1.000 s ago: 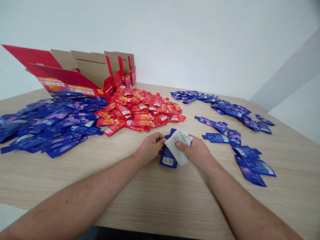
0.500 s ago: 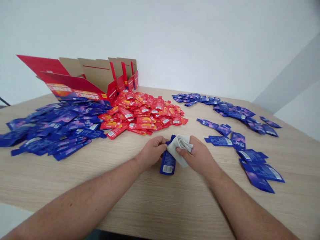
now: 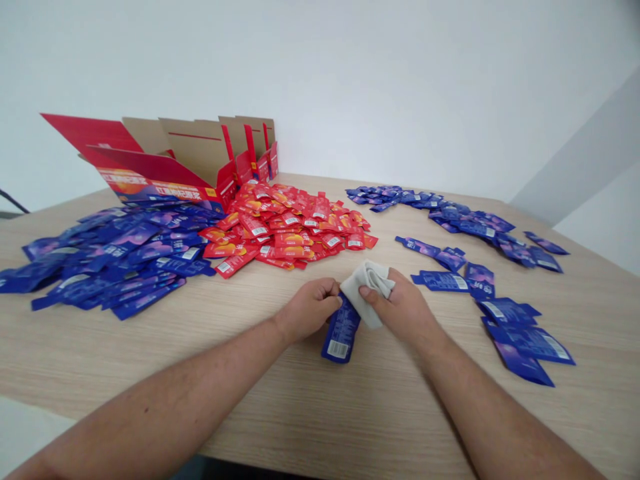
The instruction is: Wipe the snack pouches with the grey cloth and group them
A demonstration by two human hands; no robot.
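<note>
My left hand (image 3: 309,309) pinches the upper end of a blue sachet (image 3: 341,331) with a white barcode label, held just above the wooden table (image 3: 280,407). My right hand (image 3: 400,308) is closed on a crumpled white cloth (image 3: 367,284), which presses against the top of that sachet. Both hands sit near the table's middle, close to each other.
A big heap of blue sachets (image 3: 110,253) lies at the left, a pile of red sachets (image 3: 285,227) in the middle back. Behind them stands an open red cardboard box (image 3: 165,167). More blue sachets (image 3: 480,273) curve along the right side.
The cloth has slid up toward the top of the sachet, baring more of its blue lower part. The sachet now tilts slightly, and both hands have shifted a little.
</note>
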